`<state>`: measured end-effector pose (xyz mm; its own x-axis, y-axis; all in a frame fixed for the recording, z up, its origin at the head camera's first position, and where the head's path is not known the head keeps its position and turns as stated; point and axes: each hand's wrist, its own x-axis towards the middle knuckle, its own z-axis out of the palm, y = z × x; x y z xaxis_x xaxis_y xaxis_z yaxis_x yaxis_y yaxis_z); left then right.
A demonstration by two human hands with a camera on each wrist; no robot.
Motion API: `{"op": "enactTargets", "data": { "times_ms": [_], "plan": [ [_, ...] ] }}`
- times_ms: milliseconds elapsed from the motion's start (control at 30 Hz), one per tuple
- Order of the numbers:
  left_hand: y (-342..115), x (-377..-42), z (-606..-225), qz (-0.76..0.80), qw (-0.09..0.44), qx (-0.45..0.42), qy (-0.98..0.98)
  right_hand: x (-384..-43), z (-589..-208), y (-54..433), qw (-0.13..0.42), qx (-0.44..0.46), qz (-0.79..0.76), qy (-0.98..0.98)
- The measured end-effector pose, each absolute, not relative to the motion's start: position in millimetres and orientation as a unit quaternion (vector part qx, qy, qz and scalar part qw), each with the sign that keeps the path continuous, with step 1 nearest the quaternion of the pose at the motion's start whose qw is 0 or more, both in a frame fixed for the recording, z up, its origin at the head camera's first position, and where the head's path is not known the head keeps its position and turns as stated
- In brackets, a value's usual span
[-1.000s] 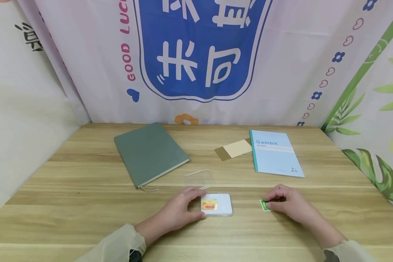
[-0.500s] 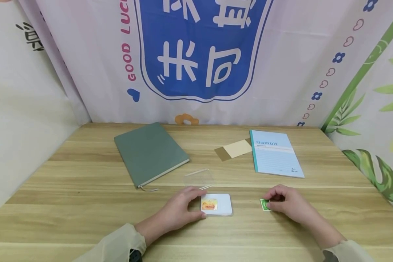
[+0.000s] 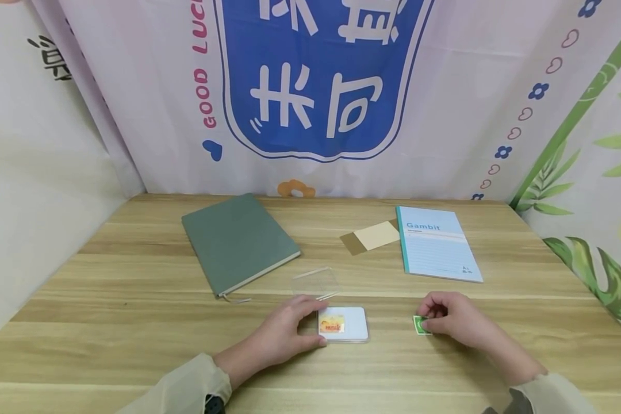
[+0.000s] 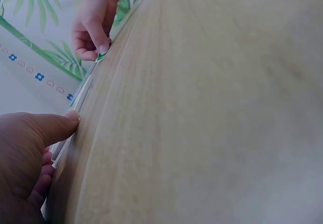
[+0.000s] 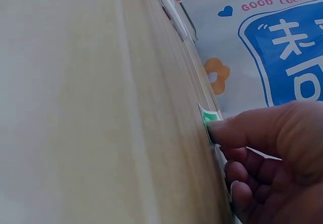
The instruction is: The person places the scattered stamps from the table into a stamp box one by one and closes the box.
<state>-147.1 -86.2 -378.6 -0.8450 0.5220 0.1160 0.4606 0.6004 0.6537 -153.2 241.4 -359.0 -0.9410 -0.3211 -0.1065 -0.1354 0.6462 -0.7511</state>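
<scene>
A flat clear plastic case with a white insert lies on the table in front of me. On its left half is a yellow and orange stamp. My left hand grips the case by its left end, thumb at the near edge and fingers at the far edge. To the right, my right hand pinches a small green stamp with a white border between thumb and fingers, low at the tabletop. In the right wrist view the green stamp stands tilted up at one corner, its rest behind the thumb.
Just beyond the case lies a transparent lid. A green hardcover notebook is at the back left, a light blue notebook at the back right. Between them are a cream card and a brown one. A printed cloth hangs behind.
The green stamp has turned slightly between my right fingers and sits squarer to me. The left hand keeps its hold on the case; the view has shifted a little.
</scene>
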Motion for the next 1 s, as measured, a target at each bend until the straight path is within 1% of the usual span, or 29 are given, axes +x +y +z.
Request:
{"op": "enactTargets", "data": {
  "times_ms": [133, 500, 1000],
  "plan": [
    [-86.4, -146.0, -378.6, 0.352, 0.044, 0.276, 0.893, -155.4, -356.9, 242.0, 0.132, -0.140, -0.408, 0.893],
    [-86.7, -144.0, -377.7, 0.350, 0.047, 0.274, 0.894, -165.3, -354.1, 240.2, 0.180, -0.109, -0.456, 0.864],
    [-86.3, -145.3, -377.3, 0.343, 0.039, 0.276, 0.897, -178.5, -353.0, 228.2, 0.232, -0.109, -0.544, 0.799]
  ]
}}
